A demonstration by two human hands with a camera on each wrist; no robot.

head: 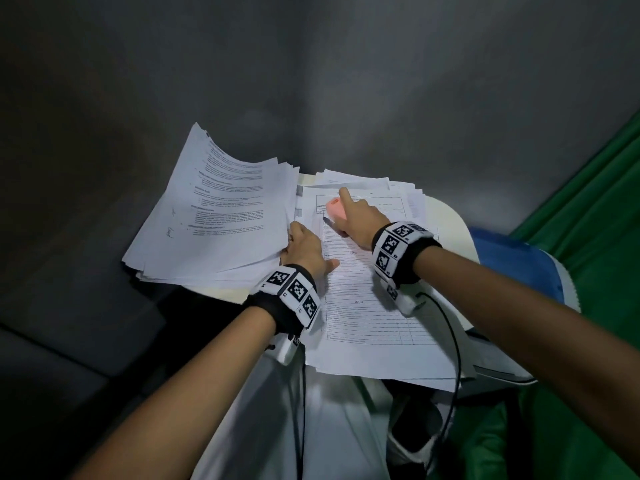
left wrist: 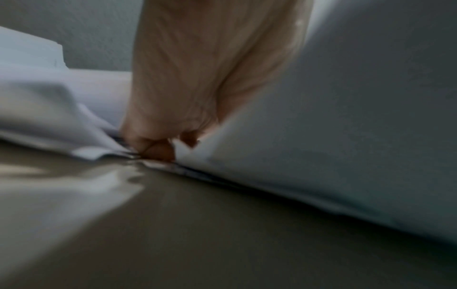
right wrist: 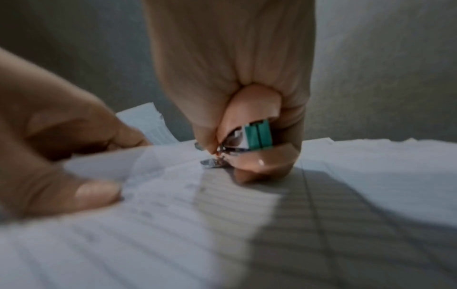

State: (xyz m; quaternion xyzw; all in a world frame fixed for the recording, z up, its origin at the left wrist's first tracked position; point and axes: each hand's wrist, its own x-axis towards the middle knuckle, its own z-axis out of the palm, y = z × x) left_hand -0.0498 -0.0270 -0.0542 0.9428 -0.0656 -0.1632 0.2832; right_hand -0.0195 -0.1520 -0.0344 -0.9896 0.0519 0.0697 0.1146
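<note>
Fingers of the right hand (head: 360,220) grip a small pink stapler (head: 335,210), its metal nose down on the printed form (head: 363,306). Fingers of the left hand (head: 304,249) pinch the form's edge.

Both forearms stretched forward, left hand (head: 306,249) palm down, thumb splayed, right hand (head: 355,220) fingers curled, index finger extended.

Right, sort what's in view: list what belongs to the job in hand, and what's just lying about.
In the job:
right hand, gripping the pink stapler
ruled form under it
left hand, holding the printed sheets

Lying about:
green cloth
blue cloth
black cable
white table, merely carrying the papers
</note>
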